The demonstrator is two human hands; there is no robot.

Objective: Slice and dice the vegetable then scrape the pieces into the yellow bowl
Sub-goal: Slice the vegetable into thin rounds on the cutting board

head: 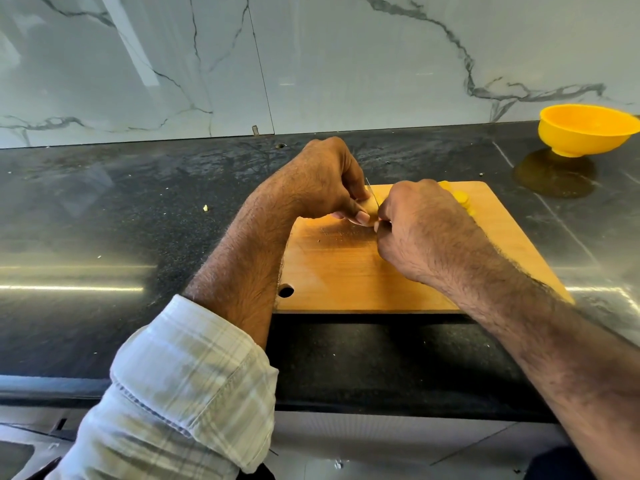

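Both hands (363, 209) hold vegetable (367, 211) lengthwise left-right, knife (372, 195) crosswise.

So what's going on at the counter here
A person is slicing a vegetable on a wooden cutting board. The left hand holds it steady while the right hand works a knife through it. Cut slices lie beyond the right hand. The yellow bowl stands off the board, far right.

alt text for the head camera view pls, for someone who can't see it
On a wooden cutting board, the left hand holds a pale vegetable while the right hand grips a knife cutting into it, with yellow slices piled just behind. A yellow bowl sits on the dark countertop at the far right, before a marble wall.
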